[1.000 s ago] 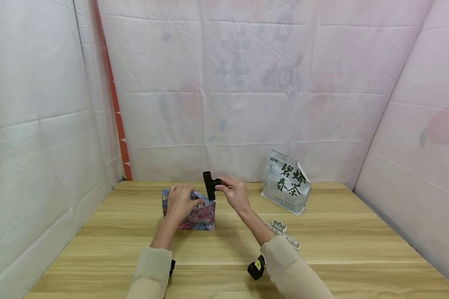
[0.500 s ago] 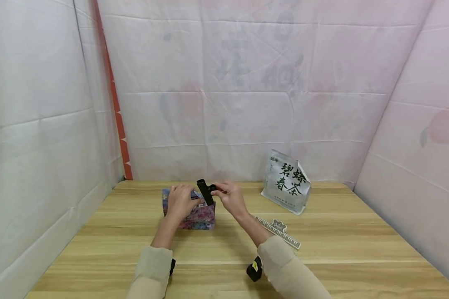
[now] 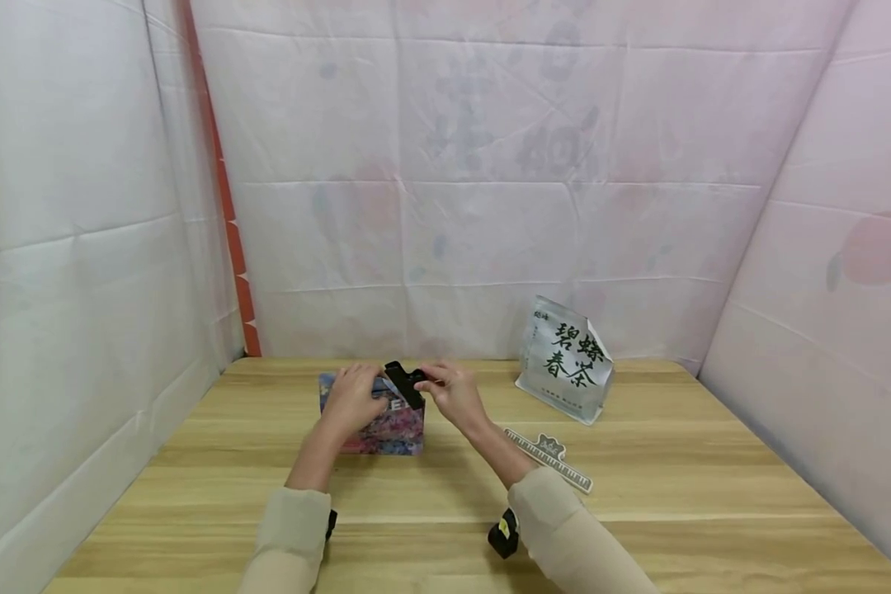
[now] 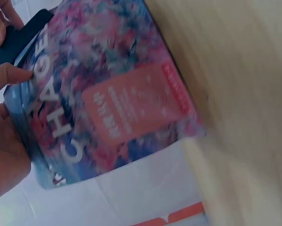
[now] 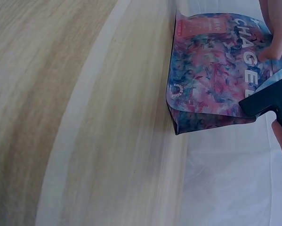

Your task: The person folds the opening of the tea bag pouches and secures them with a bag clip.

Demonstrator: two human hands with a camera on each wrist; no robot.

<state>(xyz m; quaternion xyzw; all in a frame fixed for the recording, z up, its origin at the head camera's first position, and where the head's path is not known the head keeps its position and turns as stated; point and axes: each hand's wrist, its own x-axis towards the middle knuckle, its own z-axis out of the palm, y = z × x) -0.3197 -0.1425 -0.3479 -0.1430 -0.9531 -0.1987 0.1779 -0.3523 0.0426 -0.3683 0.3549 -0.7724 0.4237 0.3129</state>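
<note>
- Here's the left hand [image 3: 352, 400], pinching the top of the floral bag [image 3: 393, 429], thumb in front and fingers behind, probably to flatten the mouth and steady it.
- And the right hand [image 3: 453, 396] has the black clip [image 3: 403, 384] by its handle, thumb against fingers, a grip that looks meant to squeeze it apart.
- The clip's long bar slants across the bag's upper right corner; whether it bites over the edge, I can't tell.
- That bag stands upright on the table, left of centre, lettered front towards the person, which likely leaves the top within easy reach of both hands.
- Over by the right forearm, a pale patterned clip [image 3: 548, 459] lies flat, gripping nothing.
- Behind it, well apart from the hands, a silver tea bag [image 3: 567, 363] stands leaning a little, one top corner folded.
- Underneath it all, a wooden table [image 3: 193, 495], pale-grained.
- Round the back and sides hang creased whitish curtains [image 3: 490, 231], faintly printed, a red strip [image 3: 223, 190] running down the left.
</note>
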